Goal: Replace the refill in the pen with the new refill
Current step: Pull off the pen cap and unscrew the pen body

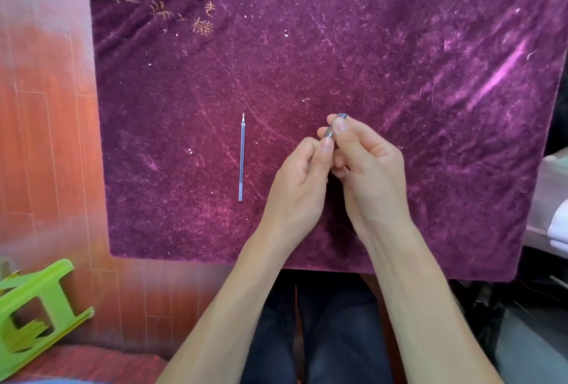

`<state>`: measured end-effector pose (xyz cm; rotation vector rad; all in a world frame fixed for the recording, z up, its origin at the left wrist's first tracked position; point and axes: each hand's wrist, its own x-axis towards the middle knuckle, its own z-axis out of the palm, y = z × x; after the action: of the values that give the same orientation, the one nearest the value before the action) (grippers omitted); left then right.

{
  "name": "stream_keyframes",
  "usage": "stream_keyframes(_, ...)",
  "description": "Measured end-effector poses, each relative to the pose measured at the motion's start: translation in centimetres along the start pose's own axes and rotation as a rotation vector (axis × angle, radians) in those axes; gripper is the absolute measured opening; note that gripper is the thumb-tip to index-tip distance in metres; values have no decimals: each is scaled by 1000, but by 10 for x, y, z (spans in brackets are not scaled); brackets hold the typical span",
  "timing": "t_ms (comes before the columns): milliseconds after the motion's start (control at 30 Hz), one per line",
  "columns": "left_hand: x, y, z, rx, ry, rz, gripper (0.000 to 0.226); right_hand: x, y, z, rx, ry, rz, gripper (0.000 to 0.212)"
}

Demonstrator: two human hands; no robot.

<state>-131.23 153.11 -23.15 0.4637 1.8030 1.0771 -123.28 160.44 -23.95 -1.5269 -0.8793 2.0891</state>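
A thin bluish refill [241, 159] lies alone on the purple velvet cloth [399, 60], its white tip pointing away from me, left of my hands. Both hands meet over the middle of the cloth around a pen [333, 126], of which only a short grey, shiny stretch shows. My right hand [368, 174] pinches that upper part between thumb and fingers. My left hand [298, 186] grips the lower part, thumb up against it. Most of the pen is hidden inside the two hands.
The cloth covers a small square table whose near edge is just above my lap. A green plastic stool [33, 313] lies tipped on the reddish wood floor at the lower left. Pale fabric [553, 199] sits past the table's right edge.
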Motion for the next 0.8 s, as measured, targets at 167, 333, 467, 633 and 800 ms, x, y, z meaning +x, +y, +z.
stream_keyframes(167, -2, -1, -3, -92, -36, -79, 25, 11, -16, -9, -28, 57, -14, 13)
stream_keyframes(333, 0, -8, -7, -371, 85, -233, 13, 37, -38, -9, -332, 191, -222, 9)
stream_keyframes(467, 3, -13, -11, -442, 96, -199, 9, 62, -53, 1, -510, 258, -293, 6)
stream_keyframes(633, 2, -13, -12, -405, 83, -152, 20, 83, -60, 13, -651, 318, -314, 9)
stream_keyframes(800, 1, -13, -11, -404, 81, -158, 18, 89, -59, 18, -744, 351, -344, 14)
